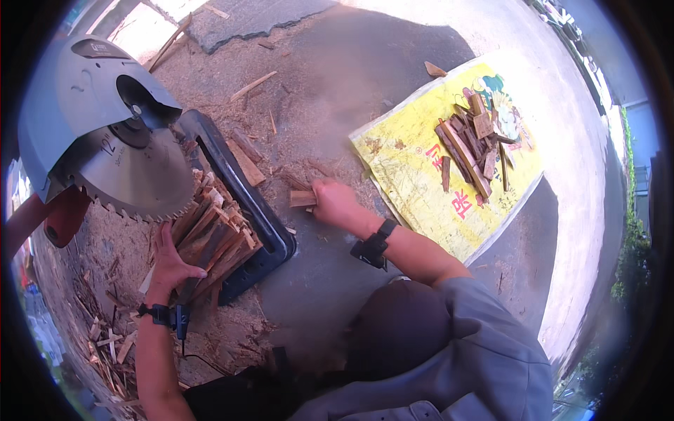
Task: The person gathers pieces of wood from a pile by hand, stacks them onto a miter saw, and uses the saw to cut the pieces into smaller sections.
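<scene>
1. Round toothed steel saw blade: silver-grey, under a grey metal guard; red handle below it.
2. Flat saw base: black.
3. Bundle of thin wooden slats under the left hand: reddish brown with paler tan edges.
4. Short wooden block at the right hand: light brown.
5. Woven plastic sack spread flat: bright yellow with red characters and a green-and-blue printed figure; brown offcuts lie on it.
6. Wrist straps: black.
7. Sleeve: grey-blue.
8. Ground: grey, dusted with tan sawdust.
</scene>
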Motion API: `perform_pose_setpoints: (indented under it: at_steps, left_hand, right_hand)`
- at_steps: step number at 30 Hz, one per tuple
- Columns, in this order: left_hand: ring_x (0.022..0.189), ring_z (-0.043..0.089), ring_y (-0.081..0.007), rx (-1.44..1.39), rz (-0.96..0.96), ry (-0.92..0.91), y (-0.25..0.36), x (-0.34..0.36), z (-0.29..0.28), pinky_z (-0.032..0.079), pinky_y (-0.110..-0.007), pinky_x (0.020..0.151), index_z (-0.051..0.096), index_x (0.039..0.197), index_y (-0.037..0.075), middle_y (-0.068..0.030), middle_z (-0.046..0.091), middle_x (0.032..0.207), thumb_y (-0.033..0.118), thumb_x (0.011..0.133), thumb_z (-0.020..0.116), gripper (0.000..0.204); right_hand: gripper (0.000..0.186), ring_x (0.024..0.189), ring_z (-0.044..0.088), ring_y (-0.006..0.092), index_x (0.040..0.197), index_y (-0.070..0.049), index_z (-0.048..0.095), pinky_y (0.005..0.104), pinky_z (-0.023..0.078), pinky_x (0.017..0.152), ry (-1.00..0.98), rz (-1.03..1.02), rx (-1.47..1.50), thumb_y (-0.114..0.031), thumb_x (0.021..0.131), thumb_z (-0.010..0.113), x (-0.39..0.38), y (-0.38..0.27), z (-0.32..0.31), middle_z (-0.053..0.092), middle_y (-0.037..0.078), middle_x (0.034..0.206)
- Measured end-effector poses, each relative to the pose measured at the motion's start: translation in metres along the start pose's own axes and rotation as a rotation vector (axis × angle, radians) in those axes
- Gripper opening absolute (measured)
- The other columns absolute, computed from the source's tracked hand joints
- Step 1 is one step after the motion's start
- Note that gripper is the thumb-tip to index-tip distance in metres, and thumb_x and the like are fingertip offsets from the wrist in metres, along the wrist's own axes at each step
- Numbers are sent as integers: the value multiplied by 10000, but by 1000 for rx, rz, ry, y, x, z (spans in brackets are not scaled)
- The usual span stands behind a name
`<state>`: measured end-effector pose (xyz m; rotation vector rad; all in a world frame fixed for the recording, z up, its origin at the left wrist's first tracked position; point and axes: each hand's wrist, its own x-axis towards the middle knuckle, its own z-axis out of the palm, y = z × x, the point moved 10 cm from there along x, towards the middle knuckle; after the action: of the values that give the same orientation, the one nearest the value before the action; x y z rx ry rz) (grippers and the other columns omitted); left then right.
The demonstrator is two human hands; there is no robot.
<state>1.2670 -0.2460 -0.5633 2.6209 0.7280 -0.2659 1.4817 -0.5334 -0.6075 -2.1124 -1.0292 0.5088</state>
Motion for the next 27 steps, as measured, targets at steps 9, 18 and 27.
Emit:
perform_pose_setpoints:
  at_steps: [9,18,27]
  left_hand:
    - [1371,207,-415,29,-38,-45,2,2,4,233,-465,1149,191,1445,82,-229,242,1453,251,338,913,1332]
    - [1376,200,-417,68,-78,-49,-4,-2,-5,215,-461,1150,199,1437,37,-241,229,1461,328,325,919,1356]
    - [1313,255,-429,131,-84,-60,-2,-2,3,200,-458,1147,152,1443,-34,-263,298,1391,405,347,901,1397]
  right_hand:
    - [568,978,615,382,1177,-19,543,437,497,826,509,655,-444,-224,681,731,-97,147,-215,634,236,1040]
    - [713,1209,483,415,1362,-24,394,447,419,1011,-11,-73,-149,-270,777,718,96,1,-73,482,276,1313]
    - [758,1275,367,421,1393,-128,368,498,355,1051,-269,-321,-435,-257,729,710,137,-86,49,378,249,1371]
